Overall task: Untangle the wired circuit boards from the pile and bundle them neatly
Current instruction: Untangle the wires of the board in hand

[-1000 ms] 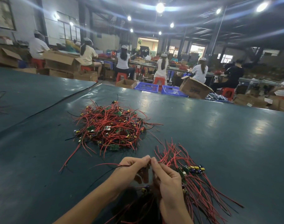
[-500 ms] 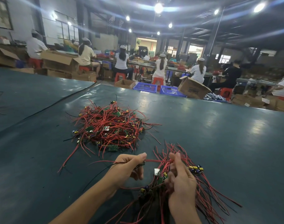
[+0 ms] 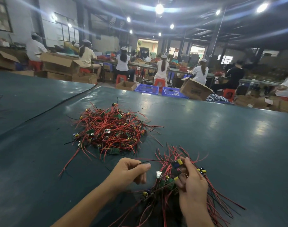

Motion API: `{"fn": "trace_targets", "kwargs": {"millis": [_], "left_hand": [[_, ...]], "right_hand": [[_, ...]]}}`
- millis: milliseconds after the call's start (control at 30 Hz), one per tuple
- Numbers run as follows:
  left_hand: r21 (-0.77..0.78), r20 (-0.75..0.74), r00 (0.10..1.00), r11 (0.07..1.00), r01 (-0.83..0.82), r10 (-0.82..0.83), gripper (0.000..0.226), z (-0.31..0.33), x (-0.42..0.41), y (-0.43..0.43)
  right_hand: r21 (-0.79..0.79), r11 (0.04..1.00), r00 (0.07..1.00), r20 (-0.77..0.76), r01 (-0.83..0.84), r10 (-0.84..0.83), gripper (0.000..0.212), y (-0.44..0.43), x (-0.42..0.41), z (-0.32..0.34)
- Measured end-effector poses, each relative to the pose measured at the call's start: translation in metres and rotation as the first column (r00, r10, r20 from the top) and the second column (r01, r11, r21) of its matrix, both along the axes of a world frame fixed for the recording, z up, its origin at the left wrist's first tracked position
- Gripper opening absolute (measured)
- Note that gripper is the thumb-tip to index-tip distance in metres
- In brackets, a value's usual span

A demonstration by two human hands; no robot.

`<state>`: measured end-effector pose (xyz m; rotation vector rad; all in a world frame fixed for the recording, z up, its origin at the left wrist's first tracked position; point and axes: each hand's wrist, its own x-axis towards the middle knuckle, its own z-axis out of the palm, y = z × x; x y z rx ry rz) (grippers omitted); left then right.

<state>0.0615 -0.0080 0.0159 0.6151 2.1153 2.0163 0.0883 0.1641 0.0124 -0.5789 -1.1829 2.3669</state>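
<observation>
Left hand (image 3: 128,173) pinches black wire (image 3: 154,160); right hand (image 3: 193,184) grips bundle (image 3: 168,183) of wired boards; tangled pile (image 3: 110,128) beyond

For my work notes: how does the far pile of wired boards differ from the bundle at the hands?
The pile lies untouched on the table, while the right hand grips the bundle and the left hand pinches a black wire from it. The pile's wires cross in every direction; the bundle's mostly fan one way. Both hold red-wired green boards.
</observation>
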Motion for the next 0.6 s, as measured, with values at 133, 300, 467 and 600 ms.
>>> {"fn": "trace_targets", "kwargs": {"millis": [133, 300, 467, 600], "left_hand": [[-0.024, 0.036, 0.998, 0.998, 0.06, -0.059, 0.045, -0.001, 0.003, 0.004], [0.045, 0.129, 0.991, 0.998, 0.039, -0.044, 0.051, -0.006, 0.004, 0.011], [0.012, 0.113, 0.993, 0.999, -0.045, 0.043, 0.052, -0.008, 0.003, 0.013], [0.094, 0.199, 0.979, 0.994, -0.063, 0.043, 0.049, -0.012, 0.002, 0.016]], "right_hand": [[0.065, 0.994, 0.996, 0.023, -0.086, 0.085, 0.022, -0.01, 0.005, 0.0], [0.115, 0.974, 0.981, 0.028, -0.194, 0.192, 0.025, -0.034, 0.008, -0.002], [0.1, 0.968, 0.972, -0.028, -0.23, 0.234, 0.022, -0.042, 0.013, 0.003], [0.112, 0.972, 0.977, -0.031, -0.205, 0.21, 0.025, -0.042, 0.013, 0.002]]}}
